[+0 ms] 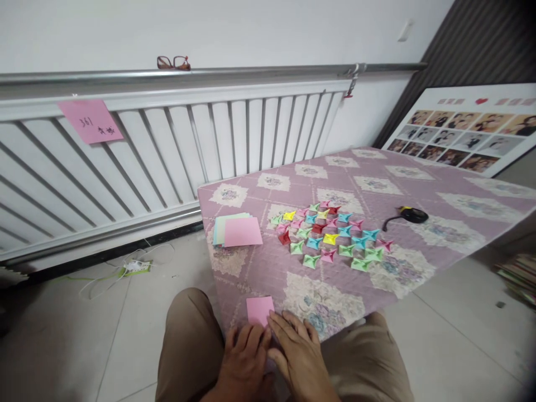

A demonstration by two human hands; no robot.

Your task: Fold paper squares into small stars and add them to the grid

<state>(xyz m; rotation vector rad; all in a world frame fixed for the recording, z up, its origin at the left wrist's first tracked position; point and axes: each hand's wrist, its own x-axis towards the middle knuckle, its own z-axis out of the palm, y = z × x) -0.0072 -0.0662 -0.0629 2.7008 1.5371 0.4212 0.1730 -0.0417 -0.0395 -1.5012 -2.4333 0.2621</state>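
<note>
A small sheet of pink paper (259, 309) lies at the near edge of the table, its near part covered by my hands. My left hand (244, 360) has its fingers bent together over the paper's near left edge; its thumb is hidden. At the right edge, my right hand (299, 353) lies flat with fingers stretched and fingertips on the paper. Its thumb reaches toward my left hand. Beyond them, rows of small folded paper pieces (330, 239) in green, blue, pink, yellow and red stand on the tablecloth. A stack of coloured paper (243, 231), pink on top, sits to the left.
A patterned purple cloth covers the table (259, 273). A black object with a cord (412, 215) lies at right. Behind are a white radiator (251, 131), a pipe holding eyeglasses (173, 62) and a pink note (91, 121). A power strip (136, 267) with cables is on the floor.
</note>
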